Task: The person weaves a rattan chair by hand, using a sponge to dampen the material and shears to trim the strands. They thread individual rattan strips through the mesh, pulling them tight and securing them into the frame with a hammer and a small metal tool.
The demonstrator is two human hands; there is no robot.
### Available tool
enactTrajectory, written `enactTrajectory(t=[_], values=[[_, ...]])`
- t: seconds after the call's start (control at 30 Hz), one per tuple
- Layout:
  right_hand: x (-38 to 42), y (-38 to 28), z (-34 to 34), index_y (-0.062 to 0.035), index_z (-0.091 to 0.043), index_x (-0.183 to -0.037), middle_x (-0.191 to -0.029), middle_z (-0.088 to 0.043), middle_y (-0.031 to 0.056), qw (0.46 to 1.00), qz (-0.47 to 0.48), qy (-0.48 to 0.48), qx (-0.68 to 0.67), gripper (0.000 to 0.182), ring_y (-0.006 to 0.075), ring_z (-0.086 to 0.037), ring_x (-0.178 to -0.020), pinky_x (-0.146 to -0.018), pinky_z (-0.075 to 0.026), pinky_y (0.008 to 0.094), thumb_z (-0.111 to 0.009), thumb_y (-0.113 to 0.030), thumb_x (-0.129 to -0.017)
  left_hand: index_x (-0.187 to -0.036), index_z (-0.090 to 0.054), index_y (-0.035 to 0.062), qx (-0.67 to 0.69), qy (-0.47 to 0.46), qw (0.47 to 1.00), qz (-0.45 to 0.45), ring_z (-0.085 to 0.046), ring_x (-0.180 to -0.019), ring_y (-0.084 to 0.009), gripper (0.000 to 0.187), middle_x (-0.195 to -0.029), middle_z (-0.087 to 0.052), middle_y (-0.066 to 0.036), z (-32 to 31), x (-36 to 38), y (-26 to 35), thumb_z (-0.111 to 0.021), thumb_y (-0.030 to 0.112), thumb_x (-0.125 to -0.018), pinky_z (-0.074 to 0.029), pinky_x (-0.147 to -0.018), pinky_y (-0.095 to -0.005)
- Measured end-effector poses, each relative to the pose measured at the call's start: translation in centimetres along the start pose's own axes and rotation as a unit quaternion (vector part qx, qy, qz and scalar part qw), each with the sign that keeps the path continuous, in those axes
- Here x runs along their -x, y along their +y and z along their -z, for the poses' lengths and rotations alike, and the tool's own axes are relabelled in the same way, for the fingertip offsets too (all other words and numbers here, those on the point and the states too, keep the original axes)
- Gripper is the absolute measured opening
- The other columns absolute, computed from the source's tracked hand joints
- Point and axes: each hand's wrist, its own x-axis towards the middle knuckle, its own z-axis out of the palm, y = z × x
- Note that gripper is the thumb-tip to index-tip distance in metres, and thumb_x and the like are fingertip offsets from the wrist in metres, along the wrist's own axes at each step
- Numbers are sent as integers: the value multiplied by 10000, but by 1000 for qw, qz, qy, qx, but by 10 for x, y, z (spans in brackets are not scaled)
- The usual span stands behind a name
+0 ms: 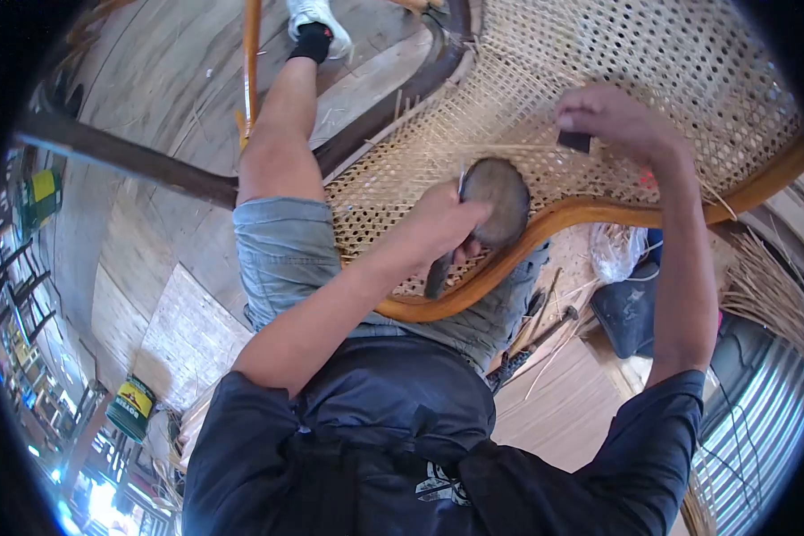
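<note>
A woven cane panel (545, 80) in a curved wooden frame (590, 213) lies across my lap. My left hand (442, 223) is closed, close over the panel near the frame's edge. In it is a round, flat, grey-brown disc (500, 204) with a dark rim. A dark handle-like piece (437, 277) sticks out below that hand, and a thin pale tip shows above the thumb. Over the weave, farther right, my right hand (603, 116) is pinched shut on a small dark rectangular piece (574, 141). A pale cane strand (509, 147) runs towards this hand.
Dark wooden bars (125, 156) cross on the left. Green-and-yellow cans (131, 406) stand on the floor. To the right are a clear plastic bag (616, 250), a dark container (625, 308), a bundle of cane strips (773, 290) and corrugated metal (759, 429).
</note>
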Motion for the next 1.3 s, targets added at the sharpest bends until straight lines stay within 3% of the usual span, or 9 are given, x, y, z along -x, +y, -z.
enactTrajectory(t=[0.13, 0.27, 0.47, 0.7, 0.8, 1.0, 1.1, 1.2, 1.3], values=[[20, 9, 11, -23, -591, -914, -701, -523, -17, 998, 51, 23, 0, 194, 71, -503, -638, -572, -422, 244, -544, -211, -920, -879, -583, -34, 14, 0, 994, -110, -536, -459, -151, 176, -647, -585, -98, -37, -63, 22, -495, 117, -861, -414, -389, -270], [50, -7, 16, -56, -568, -965, -733, -532, -2, 956, -84, 267, -83, 129, 91, -493, -589, -547, -427, 261, -501, -159, -923, -900, -574, -49, 105, -4, 984, -146, -531, -451, -167, 191, -633, -586, -105, -63, -77, 37, -498, 123, -869, -421, -384, -288], [64, 10, 8, -113, -561, -1037, -748, -535, -7, 965, -32, 259, 35, 151, 47, -483, -593, -483, -394, 213, -503, -117, -897, -914, -564, -35, 180, -37, 983, 6, -551, -464, -173, 199, -703, -600, -126, -64, -33, 40, -511, 151, -869, -414, -360, -273], [-9, 21, -37, -26, -588, -842, -848, -605, 182, 967, 15, 123, 224, 208, 378, -562, -761, -698, -450, 418, -493, -212, -845, -920, -552, -36, 46, -28, 995, 85, -558, -459, -158, 248, -718, -597, -108, -26, -3, 4, -539, 197, -836, -407, -319, -241], [-27, 20, -51, -29, -592, -848, -816, -601, 171, 936, -19, 55, 347, 201, 350, -564, -741, -686, -448, 407, -493, -204, -835, -923, -555, -34, 83, -22, 991, 98, -555, -454, -154, 234, -722, -599, -108, -20, -2, -4, -536, 184, -839, -401, -318, -236], [-3, 7, -4, -15, -568, -882, -737, -561, 124, 988, 37, 93, 114, 232, 256, -523, -661, -640, -444, 374, -492, -234, -879, -948, -550, -34, 94, -29, 995, 19, -586, -531, -175, 214, -747, -606, -112, -36, -22, 20, -520, 154, -851, -414, -364, -256], [19, 13, 12, -16, -561, -929, -734, -538, 73, 948, 178, 230, 131, 245, 194, -500, -651, -616, -437, 338, -494, -252, -914, -992, -538, -34, 131, -57, 985, -95, -601, -575, -185, 207, -786, -618, -127, -58, -65, 30, -518, 122, -856, -426, -389, -267], [55, -10, 23, -31, -564, -989, -750, -521, 43, 924, -72, 376, -3, 224, 151, -490, -651, -577, -427, 301, -504, -239, -928, -1012, -534, -32, 163, -53, 976, -136, -613, -590, -193, 207, -806, -624, -134, -73, -79, 33, -525, 107, -860, -431, -402, -275], [71, 6, 20, -46, -561, -1034, -746, -534, 49, 937, 49, 324, 124, 173, 121, -514, -655, -550, -430, 284, -521, -126, -887, -1016, -536, -28, 190, -47, 969, -151, -631, -606, -202, 201, -819, -629, -138, -77, -78, 31, -535, 102, -862, -430, -407, -278]])
